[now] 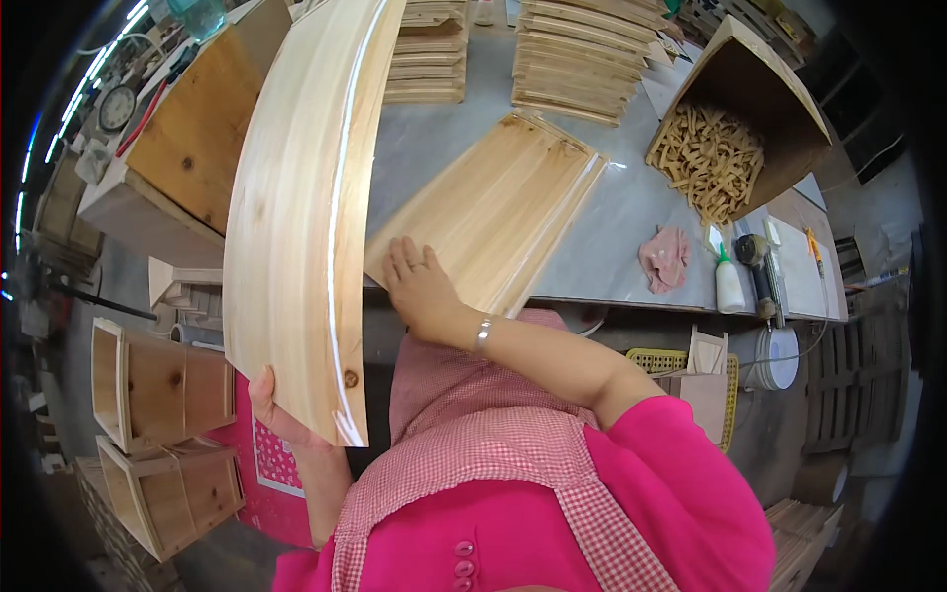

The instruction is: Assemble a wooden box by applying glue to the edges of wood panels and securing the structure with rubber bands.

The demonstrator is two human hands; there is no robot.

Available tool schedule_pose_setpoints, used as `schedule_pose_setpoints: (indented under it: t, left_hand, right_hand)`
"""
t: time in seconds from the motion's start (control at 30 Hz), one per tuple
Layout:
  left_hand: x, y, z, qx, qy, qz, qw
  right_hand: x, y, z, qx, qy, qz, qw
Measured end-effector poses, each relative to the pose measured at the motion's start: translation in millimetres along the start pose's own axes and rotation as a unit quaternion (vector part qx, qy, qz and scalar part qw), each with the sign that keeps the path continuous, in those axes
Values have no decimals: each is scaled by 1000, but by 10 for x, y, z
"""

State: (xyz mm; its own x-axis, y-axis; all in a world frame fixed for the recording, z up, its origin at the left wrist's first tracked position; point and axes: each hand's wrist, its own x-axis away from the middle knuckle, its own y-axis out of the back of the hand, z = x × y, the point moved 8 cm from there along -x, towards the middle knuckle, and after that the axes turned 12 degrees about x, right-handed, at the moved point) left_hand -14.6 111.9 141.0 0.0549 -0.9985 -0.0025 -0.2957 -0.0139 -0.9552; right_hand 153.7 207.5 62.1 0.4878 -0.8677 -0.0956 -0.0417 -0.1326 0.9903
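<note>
My left hand (284, 412) grips the lower end of a long pale wooden panel (286, 217), thumb on its face and fingers hidden behind. The panel stands tilted up at the left, with a white line that looks like glue running down its right side. My right hand (426, 296) lies flat, fingers extended, on the near left end of a second wooden panel (503, 197). That one rests on the grey tabletop (459, 128), overhanging its front edge, and a similar pale line follows its right side.
Stacked panels (582, 64) stand at the back. To the right are an open box (769, 109) of wood strips (705, 153), a pink cloth (664, 259), a green-tipped white bottle (729, 284) and a dark-headed tool (758, 266). Wooden boxes (163, 385) sit lower left; a white bucket (777, 360) lower right.
</note>
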Motion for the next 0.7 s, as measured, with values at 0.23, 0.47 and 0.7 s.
schedule_pose_setpoints:
  t: [0.23, 0.47, 0.7]
  left_hand:
    - [-6, 97, -2, 38, 8, -15, 999]
    - [-14, -27, 46, 54, 25, 21, 998]
    - [177, -141, -71, 27, -11, 40, 999]
  right_hand:
    - [1303, 255, -272, -52, 65, -15, 996]
    - [1193, 205, -305, -35, 6, -46, 998]
    - [558, 337, 255, -58, 45, -111, 991]
